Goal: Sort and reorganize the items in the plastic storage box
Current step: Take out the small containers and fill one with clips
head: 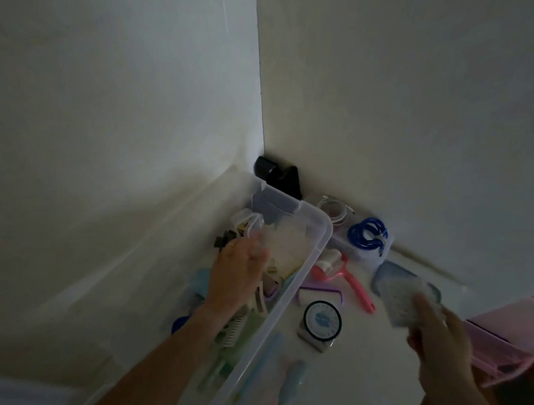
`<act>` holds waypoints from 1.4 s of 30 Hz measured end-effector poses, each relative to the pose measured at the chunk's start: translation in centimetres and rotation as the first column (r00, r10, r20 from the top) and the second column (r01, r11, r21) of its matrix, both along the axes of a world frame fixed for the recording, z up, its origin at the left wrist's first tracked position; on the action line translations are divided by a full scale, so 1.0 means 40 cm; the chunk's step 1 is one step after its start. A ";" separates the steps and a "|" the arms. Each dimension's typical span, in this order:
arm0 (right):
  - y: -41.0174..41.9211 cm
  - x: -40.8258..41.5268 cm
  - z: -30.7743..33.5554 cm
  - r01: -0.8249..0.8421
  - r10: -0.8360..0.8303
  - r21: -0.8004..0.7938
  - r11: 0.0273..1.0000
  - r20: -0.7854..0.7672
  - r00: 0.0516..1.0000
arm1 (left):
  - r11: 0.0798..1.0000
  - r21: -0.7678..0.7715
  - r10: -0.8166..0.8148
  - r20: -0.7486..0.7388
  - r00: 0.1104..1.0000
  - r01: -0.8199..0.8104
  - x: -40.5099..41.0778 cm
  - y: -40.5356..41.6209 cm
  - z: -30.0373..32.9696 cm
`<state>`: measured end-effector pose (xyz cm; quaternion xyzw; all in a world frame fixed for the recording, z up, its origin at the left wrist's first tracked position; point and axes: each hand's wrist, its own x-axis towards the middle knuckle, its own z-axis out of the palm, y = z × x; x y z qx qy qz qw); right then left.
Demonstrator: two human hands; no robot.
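Left hand (237, 273) reaches into the clear plastic storage box (318, 230), grip blurred, cannot tell; right hand (438, 337) grasps a small translucent grey container (402, 303).

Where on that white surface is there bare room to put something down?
Bare room lies near the front, between the round dial scale and the right hand. It is crowded between the clear storage box, the pink roller and the blue coil.
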<state>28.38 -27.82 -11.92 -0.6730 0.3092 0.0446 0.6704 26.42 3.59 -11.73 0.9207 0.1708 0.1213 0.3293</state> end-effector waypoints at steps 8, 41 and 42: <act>0.011 -0.001 -0.262 -0.026 0.052 0.102 0.994 -0.262 0.964 | 0.989 0.046 0.146 -0.177 0.973 -0.139 0.172 0.164 -0.129; 0.427 0.193 0.205 -0.811 0.959 -0.533 0.243 0.259 0.117 | 0.240 -0.946 0.311 -0.138 0.940 -0.219 -0.026 0.140 0.098; 0.438 0.199 0.209 -0.817 0.968 -0.549 0.176 0.245 0.044 | 0.226 -0.953 0.279 -0.137 0.950 -0.203 -0.052 0.126 0.112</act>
